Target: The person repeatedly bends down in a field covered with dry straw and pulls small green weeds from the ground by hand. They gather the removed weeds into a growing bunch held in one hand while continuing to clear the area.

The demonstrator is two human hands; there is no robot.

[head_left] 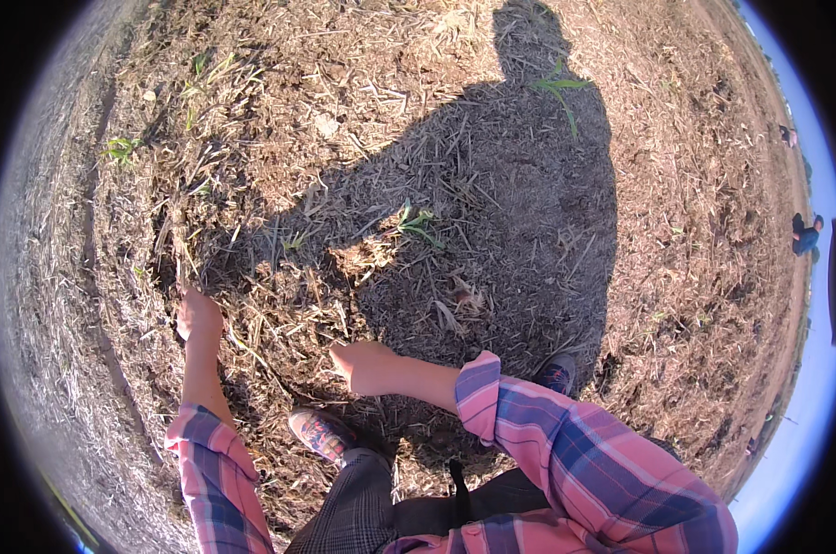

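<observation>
Both arms, in rolled plaid sleeves, reach down to soil strewn with dry straw [279, 305]. At the left, my left hand [201, 315] is bent low at the edge of a dark patch of soil, its fingertips hidden behind the hand. Nearer the middle, my right hand [364, 367] has its fingers curled towards the straw, just above the left shoe; whether anything is between them cannot be told. A small green seedling [416, 223] grows above the right hand, inside my shadow, with a smaller green sprout [294, 241] to its left.
My patterned left shoe [322, 434] and right shoe [556, 374] stand on the soil. More green plants grow further out, one at upper left [120, 149] and one at the top [562, 84]. A person in blue [807, 235] is far off at the right edge, near the horizon.
</observation>
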